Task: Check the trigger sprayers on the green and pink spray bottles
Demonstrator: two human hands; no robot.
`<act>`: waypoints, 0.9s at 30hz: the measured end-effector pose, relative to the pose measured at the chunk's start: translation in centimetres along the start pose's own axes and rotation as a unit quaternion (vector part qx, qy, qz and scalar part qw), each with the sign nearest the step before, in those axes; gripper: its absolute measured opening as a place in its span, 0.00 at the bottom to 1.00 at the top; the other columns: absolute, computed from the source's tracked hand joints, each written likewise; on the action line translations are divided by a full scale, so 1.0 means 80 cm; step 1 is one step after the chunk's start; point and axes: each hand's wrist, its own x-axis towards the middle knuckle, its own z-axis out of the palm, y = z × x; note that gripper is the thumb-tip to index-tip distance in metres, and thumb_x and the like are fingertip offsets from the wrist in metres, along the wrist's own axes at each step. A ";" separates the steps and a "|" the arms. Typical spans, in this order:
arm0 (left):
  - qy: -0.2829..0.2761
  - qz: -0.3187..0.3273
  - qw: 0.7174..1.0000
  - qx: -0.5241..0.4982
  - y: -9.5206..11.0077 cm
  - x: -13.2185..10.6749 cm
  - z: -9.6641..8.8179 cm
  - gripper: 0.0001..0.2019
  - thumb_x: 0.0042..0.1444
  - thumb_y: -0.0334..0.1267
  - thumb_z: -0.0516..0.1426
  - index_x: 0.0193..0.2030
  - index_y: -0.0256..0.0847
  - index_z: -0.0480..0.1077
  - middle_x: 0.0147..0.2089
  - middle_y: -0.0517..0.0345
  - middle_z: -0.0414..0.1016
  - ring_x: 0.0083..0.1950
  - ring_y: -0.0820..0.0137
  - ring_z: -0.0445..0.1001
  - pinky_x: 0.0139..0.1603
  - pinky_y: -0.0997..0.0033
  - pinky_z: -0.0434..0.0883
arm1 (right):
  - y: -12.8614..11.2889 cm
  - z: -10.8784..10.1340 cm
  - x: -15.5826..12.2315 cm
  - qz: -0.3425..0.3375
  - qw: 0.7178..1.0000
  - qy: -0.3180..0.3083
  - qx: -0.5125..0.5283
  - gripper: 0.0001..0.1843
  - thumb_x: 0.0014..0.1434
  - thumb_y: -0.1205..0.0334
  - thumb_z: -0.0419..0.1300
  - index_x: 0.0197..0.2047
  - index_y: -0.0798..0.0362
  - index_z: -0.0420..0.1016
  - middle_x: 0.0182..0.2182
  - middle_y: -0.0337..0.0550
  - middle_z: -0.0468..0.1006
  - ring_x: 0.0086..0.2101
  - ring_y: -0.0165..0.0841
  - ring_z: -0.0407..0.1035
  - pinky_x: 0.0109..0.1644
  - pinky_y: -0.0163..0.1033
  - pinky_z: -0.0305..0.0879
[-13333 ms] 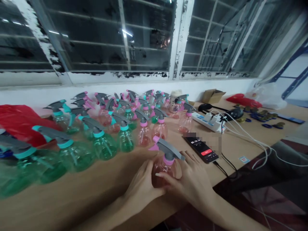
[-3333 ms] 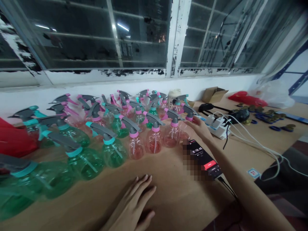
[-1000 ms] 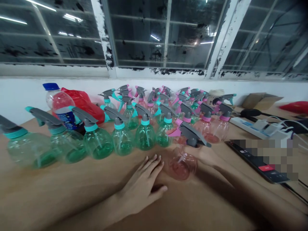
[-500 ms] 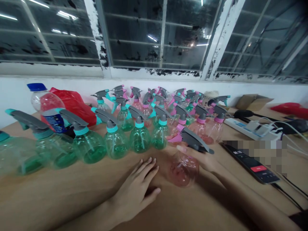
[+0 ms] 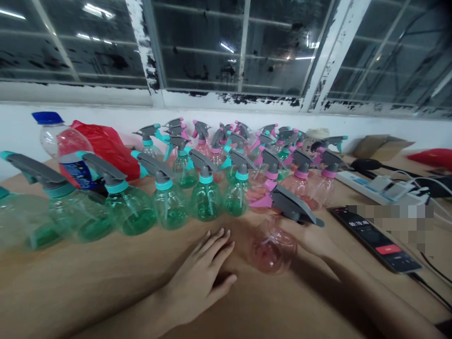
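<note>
My left hand (image 5: 203, 275) lies flat on the wooden table (image 5: 88, 282), fingers stretched out, holding nothing. My right hand (image 5: 303, 230) is wrapped round the neck of a pink spray bottle (image 5: 271, 245) with a grey trigger head (image 5: 294, 209), holding it tilted just right of the left hand. Most of the right hand's fingers are hidden behind the bottle. Behind both hands stand rows of green spray bottles (image 5: 206, 197) and pink spray bottles (image 5: 300, 181).
A phone (image 5: 377, 238) with a cable lies to the right. A white power strip (image 5: 370, 186) with cables sits further back. A red plastic bag (image 5: 108, 148) and a blue-capped drink bottle (image 5: 68, 150) are at the left. A cardboard box (image 5: 379, 146) stands by the wall.
The right hand brought a pink spray bottle from the rows to the table front and tilted it slightly. The left hand stays flat in place.
</note>
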 end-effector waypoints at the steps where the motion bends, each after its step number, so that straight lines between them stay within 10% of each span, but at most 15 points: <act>1: 0.001 0.000 1.000 0.000 0.000 0.000 0.000 0.26 0.65 0.46 0.51 0.64 0.34 0.57 0.68 0.49 0.52 0.68 0.59 0.50 0.65 0.53 0.54 | -0.002 0.000 0.001 -0.002 1.000 0.004 0.000 0.07 0.41 0.55 0.59 0.23 0.47 0.67 0.18 0.38 0.71 0.21 0.36 0.67 0.24 0.41 0.67; 27: 0.011 0.000 1.000 -0.006 0.001 -0.001 0.000 0.25 0.64 0.46 0.52 0.64 0.37 0.57 0.68 0.50 0.53 0.67 0.60 0.52 0.65 0.54 0.54 | 0.021 0.007 0.002 -0.062 0.998 0.008 0.021 0.12 0.53 0.47 0.61 0.32 0.45 0.76 0.25 0.36 0.74 0.27 0.34 0.67 0.31 0.37 0.64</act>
